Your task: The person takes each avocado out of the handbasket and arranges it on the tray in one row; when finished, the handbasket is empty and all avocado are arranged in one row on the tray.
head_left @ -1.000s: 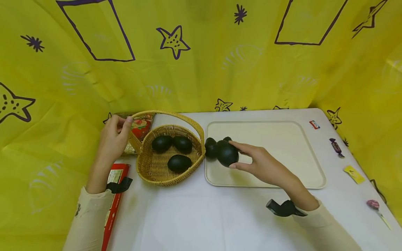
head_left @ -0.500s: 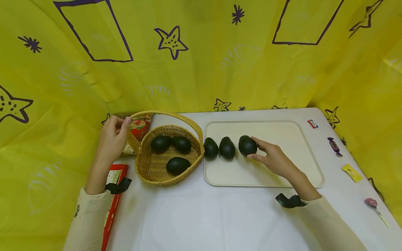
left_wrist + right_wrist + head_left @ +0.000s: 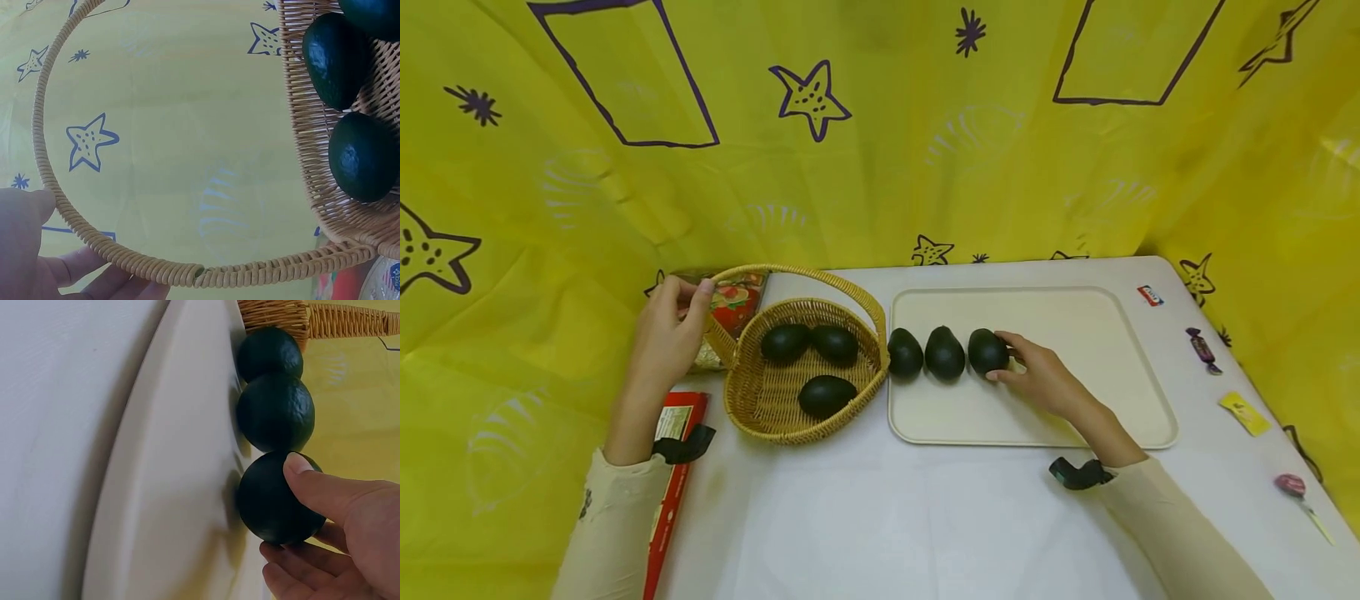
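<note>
My left hand [image 3: 664, 337] grips the arched handle of a woven wicker basket [image 3: 758, 408] at its left side. Inside the basket lie three dark green avocados [image 3: 827, 396]. On the cream tray [image 3: 1075, 333], three more form a row beside the basket: one avocado [image 3: 906, 354] near the basket, a middle avocado [image 3: 945, 353] and a right-hand avocado [image 3: 986, 353]. My right hand [image 3: 1041, 375] holds that last one between thumb and fingers, low over the tray. In the right wrist view the thumb [image 3: 325, 487] lies across the held avocado.
Behind the basket sits a colourful food packet [image 3: 737, 304], and a red box [image 3: 679, 475] lies by my left forearm. Along the table's right side are a small red-and-white sweet [image 3: 1150, 296], a purple wrapped candy [image 3: 1203, 351], a yellow packet [image 3: 1245, 413] and a lollipop [image 3: 1291, 486].
My right hand has carried its avocado from above the other two down to the right end of the row, then slightly left. My left hand stays on the basket handle.
</note>
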`<state>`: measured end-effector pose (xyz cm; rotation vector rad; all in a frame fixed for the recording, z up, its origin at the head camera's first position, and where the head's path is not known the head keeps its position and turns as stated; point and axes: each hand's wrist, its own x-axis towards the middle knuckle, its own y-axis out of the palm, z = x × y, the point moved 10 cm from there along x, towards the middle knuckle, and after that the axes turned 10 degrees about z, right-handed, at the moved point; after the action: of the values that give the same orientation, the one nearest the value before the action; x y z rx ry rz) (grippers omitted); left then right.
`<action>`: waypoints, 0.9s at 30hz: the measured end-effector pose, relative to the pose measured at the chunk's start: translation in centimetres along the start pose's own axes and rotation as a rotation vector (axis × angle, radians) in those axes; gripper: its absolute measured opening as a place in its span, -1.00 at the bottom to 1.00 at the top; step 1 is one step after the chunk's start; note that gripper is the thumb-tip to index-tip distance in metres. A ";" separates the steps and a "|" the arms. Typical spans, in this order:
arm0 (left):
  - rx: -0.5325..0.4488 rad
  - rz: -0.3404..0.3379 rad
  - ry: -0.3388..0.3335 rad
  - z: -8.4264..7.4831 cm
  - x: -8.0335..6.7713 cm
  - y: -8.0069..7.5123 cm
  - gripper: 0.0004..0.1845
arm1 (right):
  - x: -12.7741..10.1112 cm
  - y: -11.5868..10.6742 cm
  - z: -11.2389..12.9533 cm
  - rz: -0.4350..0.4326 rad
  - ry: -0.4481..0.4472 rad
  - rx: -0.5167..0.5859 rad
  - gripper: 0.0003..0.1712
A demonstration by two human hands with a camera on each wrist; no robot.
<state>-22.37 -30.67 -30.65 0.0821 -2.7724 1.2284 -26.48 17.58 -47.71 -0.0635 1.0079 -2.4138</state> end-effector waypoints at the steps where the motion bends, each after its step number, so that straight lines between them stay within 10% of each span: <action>1: -0.001 0.000 0.001 0.0 0.0 0.0 -0.37 | 0.1 0.1 0.0 -0.001 -0.004 0.002 -0.13; 27: -0.009 -0.001 0.006 0.2 0.2 0.1 -0.37 | 0.1 0.1 0.9 0.012 0.017 -0.045 0.00</action>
<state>-22.54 -30.78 -30.79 0.0795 -2.7720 1.2139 -26.33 16.93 -47.13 -0.0528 1.0673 -2.3844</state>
